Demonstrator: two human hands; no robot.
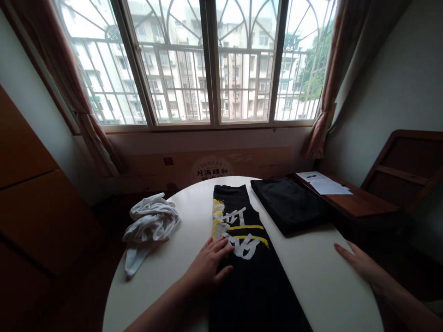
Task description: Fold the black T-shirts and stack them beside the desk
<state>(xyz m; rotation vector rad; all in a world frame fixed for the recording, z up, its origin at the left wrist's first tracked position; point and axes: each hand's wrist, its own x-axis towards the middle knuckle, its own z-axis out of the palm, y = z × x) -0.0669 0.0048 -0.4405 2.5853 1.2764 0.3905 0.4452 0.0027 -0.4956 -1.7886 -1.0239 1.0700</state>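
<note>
A black sleeveless-looking shirt (256, 286) with white lettering and yellow stripes lies folded lengthwise into a long strip on the round white table (187, 203). My left hand (215, 262) rests on the shirt's left side, over the print, with its fingers spread. My right hand (362, 263) is at the table's right edge, apart from the shirt. One finger or thumb reaches over the tabletop there; the other fingers are partly hidden. The shirt's near end runs out of the bottom of the view.
A crumpled white cloth garment (152, 221) lies on the table's left side. A folded black garment (290, 205) sits at the right rear. Beyond it, a brown wooden desk (372, 203) carries papers (328, 184) and a pen. A printed cardboard panel (155, 166) stands below the window.
</note>
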